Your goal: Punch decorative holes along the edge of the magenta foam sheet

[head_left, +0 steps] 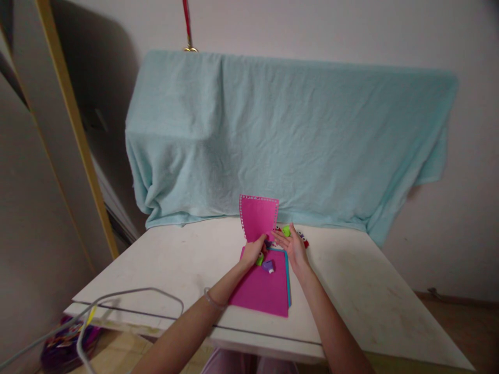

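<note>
A pink paper sheet (259,215) with small holes punched along its edges stands raised, its lower part in my left hand (254,253). The thumb of that hand presses on the sheet, and its fingers are partly hidden. My right hand (293,249) is just to the right, fingers stretched out and apart, holding nothing I can see. Below the hands lies flat magenta paper (259,293). On it sit a small purple paper punch (268,266) and a green one (259,258), partly covered by my left hand.
Beyond my right hand lie another green punch (287,230) and a red one with eyes (305,242). A blue sheet (289,285) shows under the magenta paper. Light-blue cloth (292,140) hangs behind the white table (351,291). A grey cable (136,289) crosses the left front edge.
</note>
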